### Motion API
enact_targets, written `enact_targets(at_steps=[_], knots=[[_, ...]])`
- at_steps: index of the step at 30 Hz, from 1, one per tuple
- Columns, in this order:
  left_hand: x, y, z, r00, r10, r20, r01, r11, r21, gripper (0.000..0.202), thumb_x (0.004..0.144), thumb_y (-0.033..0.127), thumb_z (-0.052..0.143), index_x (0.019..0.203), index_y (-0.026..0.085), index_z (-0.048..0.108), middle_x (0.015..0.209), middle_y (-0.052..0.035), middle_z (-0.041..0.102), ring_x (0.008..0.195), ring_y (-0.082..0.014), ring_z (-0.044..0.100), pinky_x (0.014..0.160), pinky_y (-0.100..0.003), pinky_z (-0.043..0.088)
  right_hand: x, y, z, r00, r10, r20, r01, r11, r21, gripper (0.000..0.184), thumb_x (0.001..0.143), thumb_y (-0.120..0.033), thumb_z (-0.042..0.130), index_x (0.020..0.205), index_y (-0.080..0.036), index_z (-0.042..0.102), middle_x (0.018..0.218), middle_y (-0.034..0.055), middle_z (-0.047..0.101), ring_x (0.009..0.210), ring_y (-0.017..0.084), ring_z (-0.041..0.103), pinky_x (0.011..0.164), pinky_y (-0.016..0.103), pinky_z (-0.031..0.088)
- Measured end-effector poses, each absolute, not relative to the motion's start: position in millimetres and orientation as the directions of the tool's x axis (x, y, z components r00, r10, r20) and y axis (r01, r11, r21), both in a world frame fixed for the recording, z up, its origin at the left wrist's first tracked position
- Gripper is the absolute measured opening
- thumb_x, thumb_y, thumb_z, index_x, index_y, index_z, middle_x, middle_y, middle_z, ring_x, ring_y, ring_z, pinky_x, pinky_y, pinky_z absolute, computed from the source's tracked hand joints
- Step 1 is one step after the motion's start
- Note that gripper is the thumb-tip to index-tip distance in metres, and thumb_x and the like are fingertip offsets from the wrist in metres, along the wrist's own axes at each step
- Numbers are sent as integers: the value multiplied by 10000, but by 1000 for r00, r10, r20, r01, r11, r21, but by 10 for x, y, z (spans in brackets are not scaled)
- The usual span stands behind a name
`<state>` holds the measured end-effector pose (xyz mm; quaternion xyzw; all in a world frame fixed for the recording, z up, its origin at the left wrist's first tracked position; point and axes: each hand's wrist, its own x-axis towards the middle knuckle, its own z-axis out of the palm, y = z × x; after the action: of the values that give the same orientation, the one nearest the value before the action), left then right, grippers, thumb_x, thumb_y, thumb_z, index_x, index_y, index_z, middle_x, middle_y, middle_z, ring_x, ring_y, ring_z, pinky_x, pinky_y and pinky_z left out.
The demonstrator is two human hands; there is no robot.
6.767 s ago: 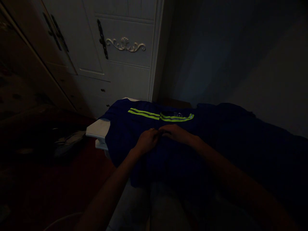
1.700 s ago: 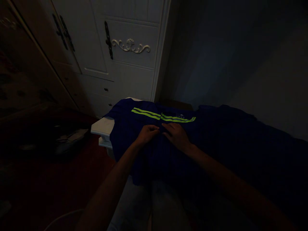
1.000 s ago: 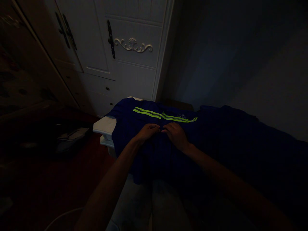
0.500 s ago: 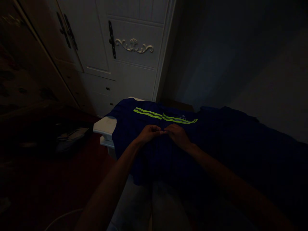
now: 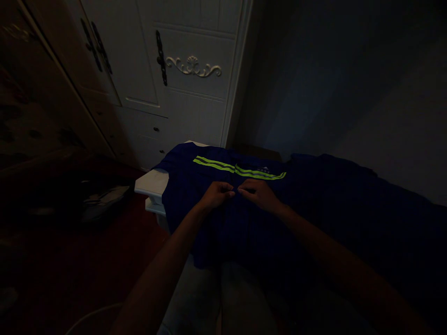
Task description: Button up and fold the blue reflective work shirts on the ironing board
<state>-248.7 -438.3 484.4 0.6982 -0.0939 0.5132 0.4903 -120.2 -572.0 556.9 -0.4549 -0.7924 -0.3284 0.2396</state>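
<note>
A dark blue work jacket (image 5: 216,218) with yellow-green reflective strips (image 5: 213,164) across the chest lies spread out in front of me. Over its front middle line, just below the strips, my hands face each other. My left hand (image 5: 215,194) has thumb and fingertips drawn together, pinching the cloth at the front edge. Opposite it, my right hand (image 5: 260,193) is closed likewise at the other edge, a narrow gap from the left fingertips. The dim light hides any small fastener between them.
Under the jacket, the corner of a white table (image 5: 152,182) juts out at left. Behind stands a white wardrobe (image 5: 195,111) with dark handles. More dark blue cloth (image 5: 349,186) stretches right along the wall. Dark items (image 5: 104,202) lie on the red floor at left.
My fingertips were touching each other at the jacket's middle line; they are now slightly apart, the right hand having shifted a little to the right. The jacket lies as before.
</note>
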Motion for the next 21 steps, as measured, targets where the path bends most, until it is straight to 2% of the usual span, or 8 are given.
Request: enact_targets(at_steps=[7,10,12,15,18,21], knots=[[-2486,-4384,4873,457,412,789,-578,-537,615,187,578,277,726,692,138,672,653,1,633,597,-116,527,572,-232,393,-1155,-5636,5563,-295,625,723,941,323,104,170,816,-285,614,790,-179,743,797,33,725,724,162,657,677,271,479],[-2468,-4364,4880,473,370,800,-538,-597,595,159,595,267,703,688,140,679,651,5,633,600,-120,531,561,-231,384,-1110,-5604,5552,-221,685,695,945,326,-21,185,800,-309,617,784,-172,740,776,28,730,712,168,664,668,272,492],[-2463,-4357,4881,479,347,806,-516,-631,579,131,605,251,690,679,144,677,644,13,629,598,-119,529,560,-230,383,-1091,-5595,5537,-210,702,681,941,334,-53,193,804,-325,617,791,-174,735,777,27,729,719,170,665,674,275,496],[-2465,-4362,4880,479,350,805,-510,-635,580,104,620,236,675,665,144,659,607,27,596,563,-107,500,544,-226,367,-1095,-5591,5507,-264,643,718,935,354,27,183,834,-323,608,814,-180,719,812,33,716,753,168,654,705,285,490],[-2468,-4384,4876,472,390,791,-534,-587,608,121,629,251,675,656,142,630,565,46,542,508,-86,440,514,-222,329,-1131,-5600,5475,-411,536,737,893,399,208,161,877,-296,584,829,-182,687,827,42,682,789,172,629,747,306,477],[-2462,-4409,4878,481,418,771,-562,-528,637,128,620,241,680,674,136,632,579,44,552,506,-82,441,524,-223,339,-1173,-5629,5442,-535,435,724,835,400,376,131,913,-260,547,857,-197,648,860,53,654,860,187,599,815,340,464]])
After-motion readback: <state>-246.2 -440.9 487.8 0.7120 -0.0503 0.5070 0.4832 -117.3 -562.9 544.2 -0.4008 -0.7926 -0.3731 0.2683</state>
